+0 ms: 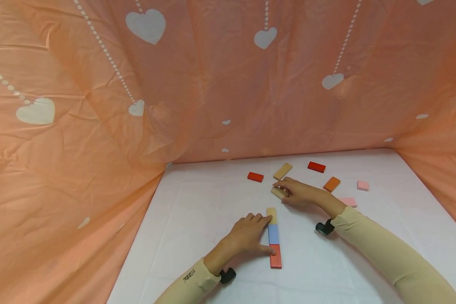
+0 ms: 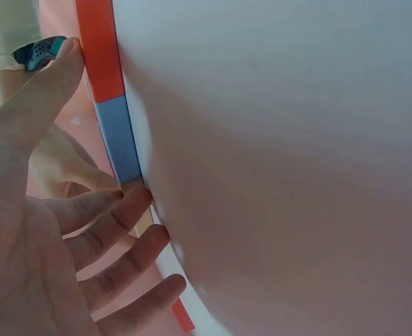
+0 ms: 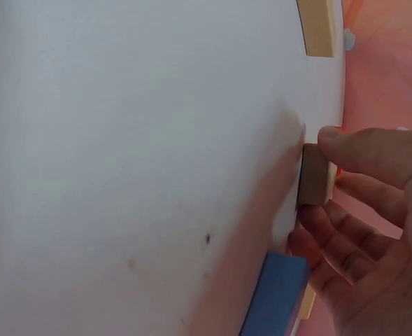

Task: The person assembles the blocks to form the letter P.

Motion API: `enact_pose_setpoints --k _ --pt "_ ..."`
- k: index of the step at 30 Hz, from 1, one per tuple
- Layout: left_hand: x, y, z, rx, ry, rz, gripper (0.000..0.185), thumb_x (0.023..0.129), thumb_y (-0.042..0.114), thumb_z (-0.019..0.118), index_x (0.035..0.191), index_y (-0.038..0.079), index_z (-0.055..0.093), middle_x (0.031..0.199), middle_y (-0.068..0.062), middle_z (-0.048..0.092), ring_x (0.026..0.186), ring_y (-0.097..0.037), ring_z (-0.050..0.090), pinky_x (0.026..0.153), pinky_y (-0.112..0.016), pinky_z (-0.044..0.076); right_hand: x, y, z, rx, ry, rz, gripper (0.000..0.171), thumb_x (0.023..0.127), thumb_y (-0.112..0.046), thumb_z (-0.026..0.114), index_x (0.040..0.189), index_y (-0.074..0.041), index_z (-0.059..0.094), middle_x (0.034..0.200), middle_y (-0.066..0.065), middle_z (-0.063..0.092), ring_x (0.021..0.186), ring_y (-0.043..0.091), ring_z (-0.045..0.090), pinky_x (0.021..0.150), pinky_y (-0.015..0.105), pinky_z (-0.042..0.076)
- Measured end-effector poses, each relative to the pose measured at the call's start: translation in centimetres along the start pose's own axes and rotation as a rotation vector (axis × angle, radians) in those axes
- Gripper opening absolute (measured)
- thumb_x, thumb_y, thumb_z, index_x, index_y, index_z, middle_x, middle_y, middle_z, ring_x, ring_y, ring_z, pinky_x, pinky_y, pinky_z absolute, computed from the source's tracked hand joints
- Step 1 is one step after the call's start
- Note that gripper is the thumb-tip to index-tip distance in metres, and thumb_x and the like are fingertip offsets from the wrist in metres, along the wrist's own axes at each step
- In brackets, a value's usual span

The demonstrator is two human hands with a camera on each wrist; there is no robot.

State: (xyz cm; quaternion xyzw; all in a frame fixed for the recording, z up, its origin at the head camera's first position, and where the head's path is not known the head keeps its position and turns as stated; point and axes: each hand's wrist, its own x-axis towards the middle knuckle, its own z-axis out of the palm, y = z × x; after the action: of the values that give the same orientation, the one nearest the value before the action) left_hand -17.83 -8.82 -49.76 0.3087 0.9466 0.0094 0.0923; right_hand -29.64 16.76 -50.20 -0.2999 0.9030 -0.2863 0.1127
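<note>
Closest to us we've got a red block [image 1: 275, 262], then a blue block [image 1: 273, 234], then a yellow block [image 1: 273, 212], butted end to end. Our left hand [image 1: 247, 234] isn't gripping, just spread alongside, thumb at the red one and index finger at the yellow one, probably to keep all three straight. Beyond that, our right hand [image 1: 300, 193] pinches a tan block [image 1: 278, 193] by its edges, likely for better control. Farther off, an orange block [image 1: 332, 184] and a second red block [image 1: 316, 167] lie loose, well apart from those three.
</note>
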Motion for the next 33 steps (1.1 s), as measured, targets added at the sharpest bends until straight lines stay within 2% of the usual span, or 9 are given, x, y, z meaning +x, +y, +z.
enact_pose_setpoints --k 7,12,16,24,33 --pt "0.0 0.0 0.0 0.0 0.004 0.006 0.104 0.082 0.079 0.076 0.162 0.019 0.048 0.151 -0.001 0.059 0.134 -0.022 0.056 0.105 -0.039 0.051 0.5 -0.1 0.0 0.001 -0.017 0.043 0.067 0.095 -0.02 0.084 0.149 0.005 0.055 0.108 0.009 0.057 0.091 0.018 0.055 0.078 0.032 0.05" --pt "0.1 0.1 0.1 -0.008 -0.005 0.002 0.104 0.082 0.078 0.076 0.163 0.019 0.047 0.152 -0.002 0.058 0.135 -0.022 0.055 0.106 -0.039 0.051 0.4 -0.1 -0.5 -0.025 -0.049 0.027 0.062 0.095 -0.01 0.079 0.149 0.007 0.054 0.109 0.01 0.06 0.092 0.019 0.057 0.084 0.035 0.054" --pt "0.0 0.1 0.0 -0.01 -0.009 -0.001 0.104 0.083 0.078 0.076 0.163 0.019 0.047 0.153 -0.002 0.058 0.135 -0.023 0.055 0.106 -0.039 0.051 0.3 -0.2 -0.9 -0.024 -0.041 -0.005 0.056 0.094 -0.006 0.076 0.144 0.01 0.057 0.114 0.013 0.064 0.095 0.021 0.06 0.09 0.039 0.057" --pt "-0.1 0.1 -0.2 0.003 0.001 0.004 0.104 0.083 0.079 0.076 0.162 0.018 0.047 0.151 -0.002 0.059 0.134 -0.023 0.056 0.105 -0.039 0.052 0.6 0.3 -0.5 0.009 0.016 -0.026 0.054 0.09 -0.015 0.086 0.132 0.01 0.062 0.107 0.011 0.064 0.095 0.021 0.06 0.085 0.036 0.056" --pt "-0.1 0.1 -0.1 0.003 0.005 0.004 0.104 0.082 0.079 0.076 0.162 0.019 0.047 0.151 -0.002 0.059 0.134 -0.023 0.056 0.105 -0.04 0.052 0.8 0.0 0.0 0.047 0.016 -0.011 0.056 0.089 -0.02 0.088 0.132 0.006 0.064 0.111 0.01 0.067 0.102 0.026 0.063 0.095 0.044 0.059"
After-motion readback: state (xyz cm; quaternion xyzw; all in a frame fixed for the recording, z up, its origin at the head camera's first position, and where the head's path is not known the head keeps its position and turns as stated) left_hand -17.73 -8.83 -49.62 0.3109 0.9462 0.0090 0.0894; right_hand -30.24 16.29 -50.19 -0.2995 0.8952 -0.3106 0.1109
